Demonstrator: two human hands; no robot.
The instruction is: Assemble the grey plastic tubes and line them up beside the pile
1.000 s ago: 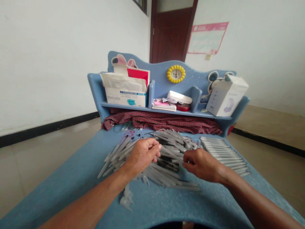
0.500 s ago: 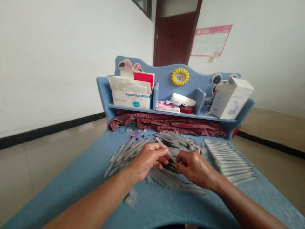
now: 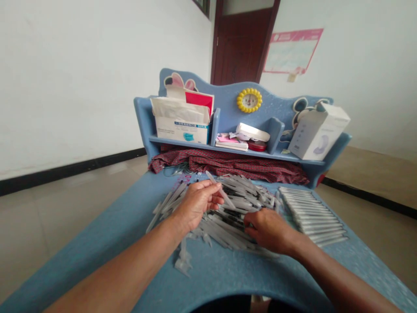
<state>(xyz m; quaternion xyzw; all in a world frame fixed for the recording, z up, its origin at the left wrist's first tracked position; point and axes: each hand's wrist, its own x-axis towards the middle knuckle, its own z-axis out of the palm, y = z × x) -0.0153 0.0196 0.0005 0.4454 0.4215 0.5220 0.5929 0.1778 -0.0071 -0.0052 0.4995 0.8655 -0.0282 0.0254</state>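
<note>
I take the loose pile of pale tubes [image 3: 243, 188] on the blue table [image 3: 234, 278] as the reference for all positions. My left hand [image 3: 199, 202] is positioned over the left part of the pile, thumb and fingers pinched on a single translucent tube [image 3: 227, 198], which is held above the pile at a tilt: far end up and to the left, near end down and to the right. My right hand [image 3: 270, 228] is at the right front of the pile with its fingers curled in; I cannot tell whether they grip anything or touch the tubes below. Fault conditions, in my judgement, are as follows. A light pinch on a slim, apparently smooth barrel may let the tube rotate or slip; if dropped, it falls among lookalikes in the pile and is hard to identify. Excess squeeze may shoot it out of the fingertips. If the right hand swings outward, its wrist may disturb the row of slim silvery rods [image 3: 312, 216] to the right of the pile and break their alignment. If the left forearm lowers, it may drag the clear plastic scrap [image 3: 183, 262] at the left front of the pile. Raking the pile hard may roll outer tubes away from it.
</note>
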